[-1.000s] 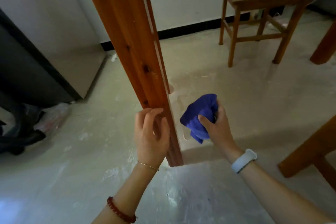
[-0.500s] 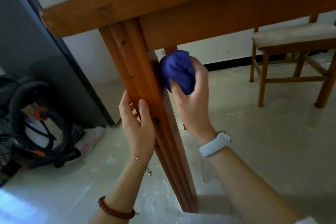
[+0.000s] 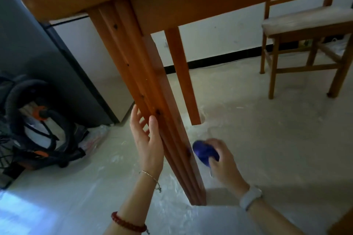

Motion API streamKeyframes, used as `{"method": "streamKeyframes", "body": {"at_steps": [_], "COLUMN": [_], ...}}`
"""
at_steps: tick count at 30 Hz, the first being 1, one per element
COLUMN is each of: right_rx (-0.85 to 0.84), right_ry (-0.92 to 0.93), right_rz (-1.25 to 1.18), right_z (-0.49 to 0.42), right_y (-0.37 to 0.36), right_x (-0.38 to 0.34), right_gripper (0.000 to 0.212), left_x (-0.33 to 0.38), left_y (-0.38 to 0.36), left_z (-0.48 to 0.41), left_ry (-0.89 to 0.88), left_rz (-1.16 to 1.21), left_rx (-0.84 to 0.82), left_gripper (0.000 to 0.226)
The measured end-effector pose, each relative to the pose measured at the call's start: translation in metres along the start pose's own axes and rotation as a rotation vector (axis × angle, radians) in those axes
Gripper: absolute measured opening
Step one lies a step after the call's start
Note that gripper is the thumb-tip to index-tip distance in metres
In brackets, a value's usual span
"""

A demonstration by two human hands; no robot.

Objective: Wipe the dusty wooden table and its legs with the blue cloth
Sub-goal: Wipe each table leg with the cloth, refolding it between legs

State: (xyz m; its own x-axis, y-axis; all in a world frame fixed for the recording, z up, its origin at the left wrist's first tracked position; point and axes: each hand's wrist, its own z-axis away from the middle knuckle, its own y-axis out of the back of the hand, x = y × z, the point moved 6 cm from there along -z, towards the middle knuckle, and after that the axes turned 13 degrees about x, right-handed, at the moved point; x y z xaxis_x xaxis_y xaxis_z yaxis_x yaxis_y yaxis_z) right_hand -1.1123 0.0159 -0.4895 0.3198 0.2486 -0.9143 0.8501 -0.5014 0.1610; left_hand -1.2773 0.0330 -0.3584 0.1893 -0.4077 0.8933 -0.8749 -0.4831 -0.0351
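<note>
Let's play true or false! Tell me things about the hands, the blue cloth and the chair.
The right hand grips the bunched dark blue cloth. True.
The cloth hangs on the pale-seated wooden chair. False: it is low beside the near orange-brown wooden table leg.
The left hand touches that leg with straight fingers. True.
The chair lies tipped over. False: it stands upright.
The red bead bracelet is on the right arm. False: the left.

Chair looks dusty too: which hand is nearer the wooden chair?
Right. The right hand, gripping the blue cloth, is on the chair side of the near table leg; the left hand rests on the leg's other side.
</note>
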Motion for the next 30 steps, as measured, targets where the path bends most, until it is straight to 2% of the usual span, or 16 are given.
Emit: {"method": "streamKeyframes", "body": {"at_steps": [2, 4, 7, 9, 14, 17, 19, 21, 24, 28, 30], "right_rx": [0.111, 0.215, 0.169, 0.107, 0.035, -0.119, -0.233, -0.113, 0.062, 0.021, -0.017], "right_ry": [0.122, 0.323, 0.418, 0.303, -0.258, -0.517, -0.62, -0.549, -0.353, -0.139, -0.105], "right_rz": [-0.095, -0.183, -0.239, -0.222, -0.079, 0.002, 0.124, 0.236, 0.067, -0.294, -0.442], "right_z": [-0.033, -0.046, -0.025, 0.008, 0.084, 0.103, 0.101, 0.071, -0.005, -0.091, -0.115], "right_y": [0.009, 0.011, -0.009, -0.025, -0.05, -0.054, -0.047, -0.031, -0.016, -0.019, -0.026], "right_x": [-0.053, -0.102, -0.098, -0.041, 0.118, 0.159, 0.168, 0.155, 0.086, -0.035, -0.085], "right_gripper": [0.037, 0.035, 0.036, 0.035, 0.036, 0.039, 0.036, 0.038, 0.04, 0.048, 0.051], "left_x": [-0.012, -0.029, -0.058, -0.076, -0.121, -0.133, -0.129, -0.115, -0.083, -0.032, -0.01], "left_y": [0.0, 0.001, 0.007, 0.01, 0.012, 0.013, 0.015, 0.012, 0.002, -0.011, -0.014], "left_z": [0.009, 0.019, 0.036, 0.048, 0.07, 0.069, 0.064, 0.052, 0.03, 0.0, -0.012], "left_ry": [0.042, 0.087, 0.137, 0.15, 0.189, 0.193, 0.177, 0.158, 0.093, -0.032, -0.074], "left_rz": [-0.022, -0.032, -0.049, -0.092, -0.161, -0.182, -0.18, -0.136, -0.04, 0.071, 0.115], "left_rx": [0.021, 0.043, 0.083, 0.061, -0.032, -0.05, -0.049, -0.031, 0.008, 0.071, 0.092], "left_gripper": [0.037, 0.034, 0.033, 0.026, 0.028, 0.034, 0.037, 0.042, 0.051, 0.052, 0.057]}}
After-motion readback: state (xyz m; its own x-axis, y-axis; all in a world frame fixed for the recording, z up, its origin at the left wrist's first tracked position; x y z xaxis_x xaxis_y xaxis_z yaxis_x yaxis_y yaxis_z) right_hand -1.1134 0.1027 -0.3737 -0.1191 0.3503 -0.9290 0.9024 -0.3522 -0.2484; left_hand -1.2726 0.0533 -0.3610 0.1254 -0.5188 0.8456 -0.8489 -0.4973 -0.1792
